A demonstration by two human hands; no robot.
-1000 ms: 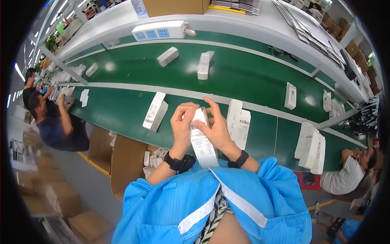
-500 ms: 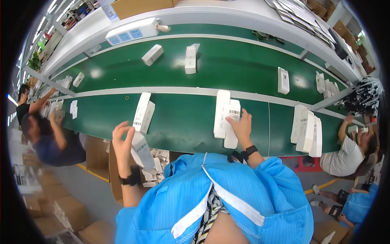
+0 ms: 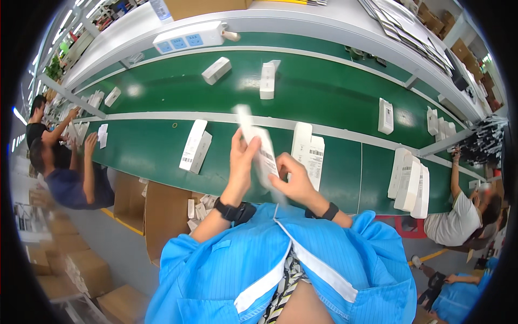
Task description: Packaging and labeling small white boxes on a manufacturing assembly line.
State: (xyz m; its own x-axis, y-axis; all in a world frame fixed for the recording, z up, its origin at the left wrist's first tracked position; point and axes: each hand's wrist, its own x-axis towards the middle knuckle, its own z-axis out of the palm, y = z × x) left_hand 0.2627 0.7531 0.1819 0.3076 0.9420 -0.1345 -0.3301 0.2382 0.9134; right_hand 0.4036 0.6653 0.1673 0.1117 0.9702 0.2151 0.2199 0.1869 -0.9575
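- One carton [image 3: 265, 156], blurred, in left hand [image 3: 241, 160] and right hand [image 3: 298, 181] — apart moments ago
- Fingers of both pinch it
- Likely a fresh piece started

green worktop [image 3: 145, 143] | white shelf [image 3: 302, 20] | grey floor [image 3: 128, 251] | yellow line [image 3: 125, 223] | strip lights [image 3: 20, 116] left

The carton [image 3: 265, 154] looks smooth card, the green surface [image 3: 324, 81] glossy.
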